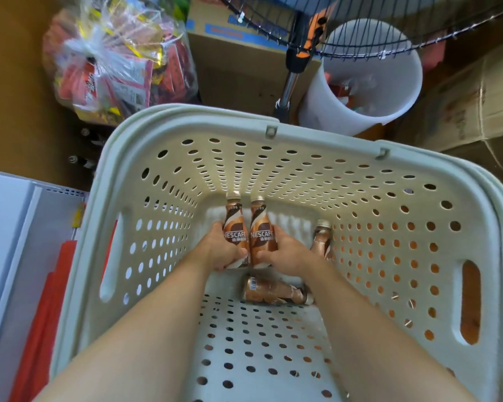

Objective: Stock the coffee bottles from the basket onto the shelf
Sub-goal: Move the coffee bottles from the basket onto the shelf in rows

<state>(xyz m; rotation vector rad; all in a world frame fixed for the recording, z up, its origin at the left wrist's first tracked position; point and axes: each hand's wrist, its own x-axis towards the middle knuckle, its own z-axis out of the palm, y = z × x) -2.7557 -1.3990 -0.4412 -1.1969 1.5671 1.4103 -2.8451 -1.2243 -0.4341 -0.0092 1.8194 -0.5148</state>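
Two coffee bottles stand side by side near the far wall of the basket, left hand and right hand each with fingers wrapped round one label. Probably full, smooth and slippery; mid-body grips suit. Two more bottles lie alongside.

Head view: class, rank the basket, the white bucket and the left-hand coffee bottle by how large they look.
1. basket
2. white bucket
3. left-hand coffee bottle
The bucket lies farther away, so its true size is unsure.

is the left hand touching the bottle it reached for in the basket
Touching: the head view shows the left hand with fingers wrapped around its coffee bottle.
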